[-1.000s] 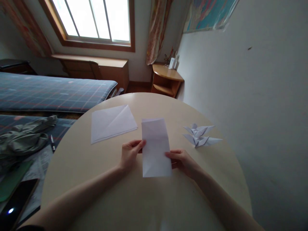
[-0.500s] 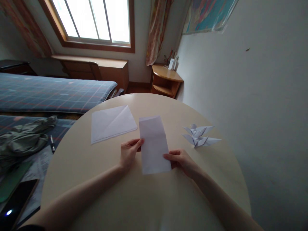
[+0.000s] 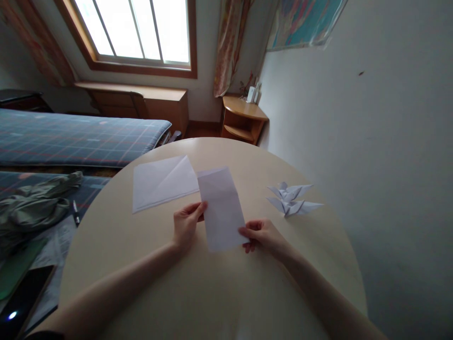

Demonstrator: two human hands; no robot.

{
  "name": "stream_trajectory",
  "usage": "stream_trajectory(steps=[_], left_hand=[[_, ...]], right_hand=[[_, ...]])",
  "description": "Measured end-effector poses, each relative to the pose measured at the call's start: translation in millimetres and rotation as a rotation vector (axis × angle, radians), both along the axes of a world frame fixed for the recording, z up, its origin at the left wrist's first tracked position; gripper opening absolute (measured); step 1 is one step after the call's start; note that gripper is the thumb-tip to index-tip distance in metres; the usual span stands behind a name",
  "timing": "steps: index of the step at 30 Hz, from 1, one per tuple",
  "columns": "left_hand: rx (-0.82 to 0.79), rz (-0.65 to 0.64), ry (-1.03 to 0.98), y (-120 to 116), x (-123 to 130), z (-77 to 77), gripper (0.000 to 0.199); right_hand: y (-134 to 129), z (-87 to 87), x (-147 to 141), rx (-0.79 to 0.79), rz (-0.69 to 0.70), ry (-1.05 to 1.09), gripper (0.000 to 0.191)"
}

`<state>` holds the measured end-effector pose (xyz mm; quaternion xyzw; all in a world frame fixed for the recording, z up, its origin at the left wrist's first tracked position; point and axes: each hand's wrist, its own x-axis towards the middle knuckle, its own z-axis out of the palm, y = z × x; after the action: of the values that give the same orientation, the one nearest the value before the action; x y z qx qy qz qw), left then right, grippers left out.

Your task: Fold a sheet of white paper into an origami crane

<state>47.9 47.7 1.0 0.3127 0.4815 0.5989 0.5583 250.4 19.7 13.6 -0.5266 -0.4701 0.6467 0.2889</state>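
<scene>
In the head view, the left hand [image 3: 186, 224] and right hand [image 3: 264, 234] pinch opposite long edges of the creased paper [image 3: 221, 208] over the table [image 3: 198, 297], where light, even finger pressure should best avoid stray wrinkles.

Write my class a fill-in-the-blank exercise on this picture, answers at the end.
The left hand pinches the ____ edge of the white sheet. The right hand grips the sheet at a ____ height in the picture than the left hand. The folded paper figures stand on the table to the ____ of the sheet. Of the hands, the ____ one is nearer the stacked paper.

Missing words: left; lower; right; left.
</scene>
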Motion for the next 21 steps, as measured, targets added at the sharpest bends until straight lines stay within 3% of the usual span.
stream_trajectory(steps=[4,14,18,21], left_hand=[[-0.002,-0.014,0.006,0.6,0.0,-0.9,0.036],[-0.008,0.019,0.026,4.4,-1.4,-1.7,0.040],[0.012,-0.039,0.050,3.2,-2.2,-2.1,0.038],[0.020,-0.164,0.092,-0.2,-1.9,-1.5,0.034]], right_hand=[[1.4,-3.3,-0.7,0.054,-0.032,-0.118,0.046],[1.8,-2.1,1.9,0.096,0.015,-0.112,0.041],[3.8,0.9,4.5,0.152,0.022,-0.081,0.041],[5.6,1.1,4.9,0.229,-0.006,-0.039,0.043]])
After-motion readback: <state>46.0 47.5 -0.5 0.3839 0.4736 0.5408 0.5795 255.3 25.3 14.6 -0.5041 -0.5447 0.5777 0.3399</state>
